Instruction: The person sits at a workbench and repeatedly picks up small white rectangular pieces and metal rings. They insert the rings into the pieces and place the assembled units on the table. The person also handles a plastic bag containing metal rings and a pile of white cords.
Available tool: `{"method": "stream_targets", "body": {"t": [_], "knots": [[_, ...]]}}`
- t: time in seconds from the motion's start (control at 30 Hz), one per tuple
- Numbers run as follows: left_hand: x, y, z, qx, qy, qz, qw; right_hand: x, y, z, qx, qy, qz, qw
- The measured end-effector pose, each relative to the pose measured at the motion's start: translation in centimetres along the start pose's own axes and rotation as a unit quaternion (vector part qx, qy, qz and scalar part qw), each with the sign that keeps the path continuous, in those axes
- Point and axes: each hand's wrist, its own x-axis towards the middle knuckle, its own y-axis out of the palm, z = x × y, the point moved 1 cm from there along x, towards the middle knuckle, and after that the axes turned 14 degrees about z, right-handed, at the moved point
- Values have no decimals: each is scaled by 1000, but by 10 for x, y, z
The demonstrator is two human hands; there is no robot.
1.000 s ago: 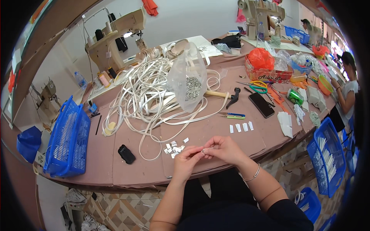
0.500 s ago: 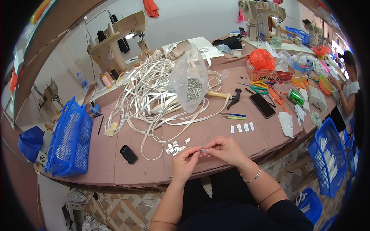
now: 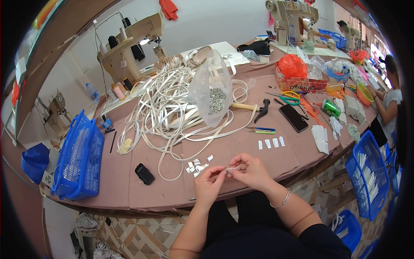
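Note:
Near the table's front edge, my left hand and my right hand meet fingertip to fingertip. Between their pinched thumbs and forefingers is a small pale strip; its details are too small to make out. Just beyond my left hand lies a loose pile of short white strap pieces. Several similar white pieces lie in a row ahead of my right hand. Farther off, a clear plastic bag holds many small metal fittings, beside a heap of long white straps.
Thread snips, a hammer and a phone lie beyond the row. A small black case and a blue basket are at left. At right stand a green can and another blue basket. A person sits far right.
My fingertips have shifted slightly around the small piece, and more of it shows as a thin pale strip. The things on the table look unmoved.

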Motion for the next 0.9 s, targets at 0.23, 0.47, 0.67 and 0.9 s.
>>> {"method": "stream_targets", "body": {"t": [0.23,0.47,0.67,0.9], "knots": [[-2,-1,1,89,17,53,994,1,1,-6,-37,4,11,999],[5,3,1,62,14,11,998,6,-5,-5,77,30,-9,997],[7,-1,8,-20,44,10,999,9,-6,-14,104,20,-6,994],[5,-6,13,-15,0,16,1000,11,-2,-18,87,10,-14,996]]}}
